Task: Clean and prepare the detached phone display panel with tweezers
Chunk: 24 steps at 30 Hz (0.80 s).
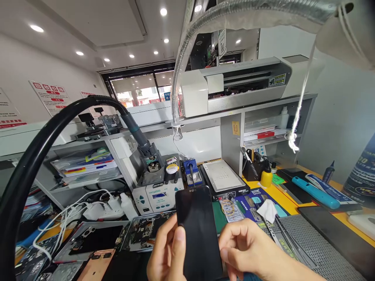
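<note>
A black smartphone (pixel 199 230) stands nearly upright in front of me, its dark screen towards me. My left hand (pixel 170 249) grips its left edge, thumb on the front and fingers behind. At the lower right edge, my right hand (pixel 246 249) is closed, with thumb and index finger pressed together against the phone's side. Whether a small piece is between those fingertips is hidden. Behind the phone lie an opened device with exposed circuit boards (pixel 143 230) and a small clear plastic bag (pixel 231 208).
A black flexible hose (pixel 52 125) arches over the left side; a clear ribbed tube (pixel 177 74) hangs overhead. A soldering station (pixel 159 199) and a flat heating plate (pixel 224 175) stand behind. Tweezers (pixel 290 238) rest on a grey perforated mat (pixel 322 242) at right.
</note>
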{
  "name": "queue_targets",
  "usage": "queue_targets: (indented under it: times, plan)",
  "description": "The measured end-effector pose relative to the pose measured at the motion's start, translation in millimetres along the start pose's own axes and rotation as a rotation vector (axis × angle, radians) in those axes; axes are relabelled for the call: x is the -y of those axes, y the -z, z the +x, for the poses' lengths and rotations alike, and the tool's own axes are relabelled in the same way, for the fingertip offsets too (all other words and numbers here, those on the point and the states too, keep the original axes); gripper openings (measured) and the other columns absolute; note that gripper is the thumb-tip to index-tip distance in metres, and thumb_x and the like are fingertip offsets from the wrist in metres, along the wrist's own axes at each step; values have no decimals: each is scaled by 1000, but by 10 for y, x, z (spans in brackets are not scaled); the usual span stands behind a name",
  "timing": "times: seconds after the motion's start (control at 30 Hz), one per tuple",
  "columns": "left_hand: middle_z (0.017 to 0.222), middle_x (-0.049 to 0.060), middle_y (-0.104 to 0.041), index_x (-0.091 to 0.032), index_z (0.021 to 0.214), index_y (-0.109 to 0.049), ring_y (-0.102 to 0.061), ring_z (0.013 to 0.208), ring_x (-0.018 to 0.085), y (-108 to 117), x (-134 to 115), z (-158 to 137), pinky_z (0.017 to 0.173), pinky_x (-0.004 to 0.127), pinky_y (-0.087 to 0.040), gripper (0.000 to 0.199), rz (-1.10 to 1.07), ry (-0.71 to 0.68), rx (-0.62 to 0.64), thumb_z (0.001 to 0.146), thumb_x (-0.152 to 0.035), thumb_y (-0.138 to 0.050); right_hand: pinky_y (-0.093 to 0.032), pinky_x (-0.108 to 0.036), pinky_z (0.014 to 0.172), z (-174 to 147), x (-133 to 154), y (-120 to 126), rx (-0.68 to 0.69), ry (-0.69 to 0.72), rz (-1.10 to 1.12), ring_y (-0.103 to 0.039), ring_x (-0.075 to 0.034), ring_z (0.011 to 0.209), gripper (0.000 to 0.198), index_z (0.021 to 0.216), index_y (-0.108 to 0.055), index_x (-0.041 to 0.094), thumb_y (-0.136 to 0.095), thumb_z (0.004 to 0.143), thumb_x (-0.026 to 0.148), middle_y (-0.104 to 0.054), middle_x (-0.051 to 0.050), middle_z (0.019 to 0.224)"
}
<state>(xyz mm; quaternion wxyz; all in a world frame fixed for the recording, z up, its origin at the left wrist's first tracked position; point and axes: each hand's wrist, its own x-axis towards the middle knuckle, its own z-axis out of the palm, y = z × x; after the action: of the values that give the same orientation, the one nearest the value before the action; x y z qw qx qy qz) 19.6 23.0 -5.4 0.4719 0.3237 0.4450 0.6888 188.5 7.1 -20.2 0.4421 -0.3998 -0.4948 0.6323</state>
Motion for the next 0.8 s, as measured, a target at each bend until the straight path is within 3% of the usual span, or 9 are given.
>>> queue_targets:
  times: [0.03, 0.13, 0.27, 0.33, 0.5, 0.67, 0.8]
  plan:
    - [87, 6, -79, -24, 86, -78, -72, 83, 28, 10, -18, 38, 65, 32, -56, 34, -65, 129, 99, 63, -47, -88, -41, -18, 43, 1, 9, 2, 4, -6, 14, -59, -9, 42, 18, 70, -61, 15, -76, 73, 25, -66, 1, 51]
    - [82, 5, -76, -21, 85, -75, -72, 75, 26, 16, -82, 100, 65, 36, -58, 28, -144, 267, 225, 73, -45, -81, -39, -17, 41, 5, 24, 0, 9, -36, 83, -58, -9, 40, 26, 67, -63, 14, -77, 76, 34, -67, 0, 50]
    - [100, 8, -78, -17, 93, -77, -73, 90, 28, 16, -134, 83, 78, 37, -59, 27, -292, 464, 326, 78, -39, -75, -44, -20, 43, 6, 13, -24, 37, -96, 193, -58, -9, 40, 25, 66, -67, 12, -79, 73, 33, -67, -1, 51]
    - [107, 14, -77, -14, 101, -78, -75, 85, 30, 28, -146, 65, 80, 43, -60, 37, -291, 536, 442, 84, -44, -67, -45, -20, 43, 0, 5, -39, 52, -121, 241, -58, -9, 39, 23, 66, -68, 12, -79, 74, 30, -67, -1, 52]
    - [111, 17, -76, -14, 115, -75, -73, 62, 25, 51, -140, 43, 65, 41, -60, 51, -254, 563, 559, 91, -53, -56, -45, -17, 42, -16, 3, -66, 90, -149, 321, -57, -8, 39, 16, 67, -70, 11, -75, 76, 24, -67, -2, 50]
    - [106, 18, -77, -11, 107, -78, -75, 76, 29, 39, -110, 44, 67, 39, -61, 53, -305, 558, 573, 90, -56, -55, -46, -17, 42, -24, -19, -56, 97, -140, 355, -59, -8, 40, 14, 69, -71, 12, -74, 79, 21, -67, -1, 54]
    - [102, 17, -78, -11, 103, -77, -74, 80, 27, 23, -121, 25, 69, 35, -59, 53, -345, 536, 600, 96, -54, -47, -47, -17, 43, -29, -49, -41, 108, -139, 362, -60, -8, 41, 15, 72, -71, 12, -75, 82, 23, -68, -1, 55]
